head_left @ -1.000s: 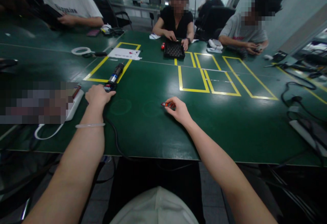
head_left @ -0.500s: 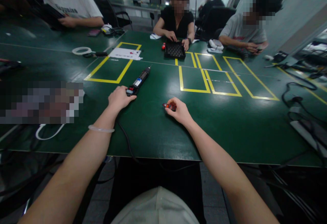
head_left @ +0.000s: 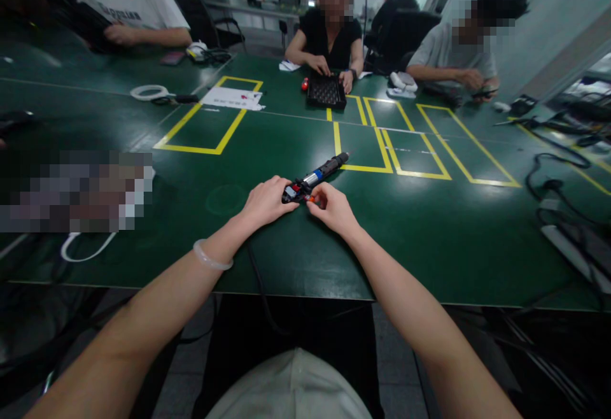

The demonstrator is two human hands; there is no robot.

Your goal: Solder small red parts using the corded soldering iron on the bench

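My left hand (head_left: pixel 268 201) is closed around the rear end of a black corded electric screwdriver (head_left: pixel 317 176) with a blue and silver band. Its tip points away and to the right, low over the green table. Close beside the tool's rear, my right hand (head_left: pixel 335 209) pinches a small red and orange piece (head_left: pixel 310 198). My fingers cover most of that piece, so its kind is hard to make out. The piece and the screwdriver meet or overlap in view; I cannot tell whether they touch. A black cord (head_left: pixel 258 272) runs from under my left wrist over the table's front edge.
Yellow tape rectangles (head_left: pixel 365 169) mark the green table (head_left: pixel 286 253). Across it, a person works at a black tray (head_left: pixel 326 92). A white sheet (head_left: pixel 232 98) and a white ring-shaped tool (head_left: pixel 149 93) lie at the back left. Tangled cables (head_left: pixel 556 177) cover the right side.
My left hand has moved right with the electric screwdriver, bringing it up to my right hand. The right hand stays nearly in place, holding the red and orange piece.
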